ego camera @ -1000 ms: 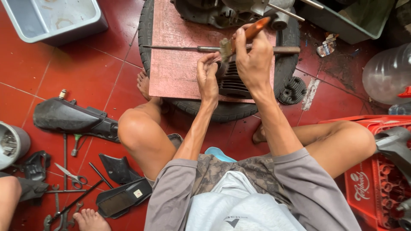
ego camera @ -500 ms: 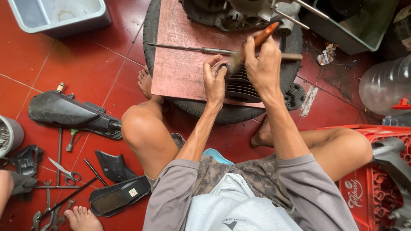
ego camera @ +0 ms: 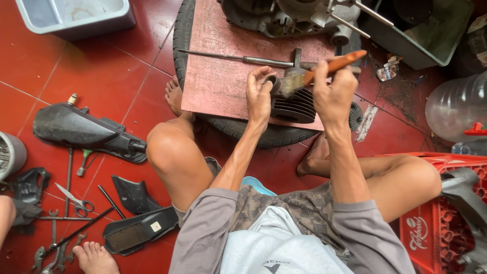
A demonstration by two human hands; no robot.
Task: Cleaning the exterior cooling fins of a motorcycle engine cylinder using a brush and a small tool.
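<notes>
head view: i see the left hand (ego camera: 259, 96) pinching a small dark ring-shaped part (ego camera: 272, 82) between thumb and fingers, lifted up off the work so its face is turned toward the bristles. the right hand (ego camera: 332, 91) is closed around a paintbrush with an orange handle (ego camera: 324, 68), angled down so the bristle end meets the ring. i judge the ring is held in the air so that the brush can get at it from the side. just under both hands sits one finned engine cylinder (ego camera: 294, 106), resting on a reddish board (ego camera: 218, 76) that lies across a tyre (ego camera: 233, 127), which makes a low bench between the person's spread legs. one long metal rod tool (ego camera: 238, 58) lies across the board, near an engine casing (ego camera: 274, 18) at its far edge.

counting the rest: one grey plastic tub (ego camera: 76, 18) upper left, one green bin (ego camera: 431, 40) upper right, one clear water jug (ego camera: 456, 109), one red crate (ego camera: 441, 223) at the right. on the red tiled floor (ego camera: 66, 76) to the left i count one black plastic cover (ego camera: 86, 132), one pair of scissors (ego camera: 76, 200), and several wrenches (ego camera: 53, 238), too overlapped to count exactly. another person's bare foot (ego camera: 94, 259) shows at the bottom left.
</notes>
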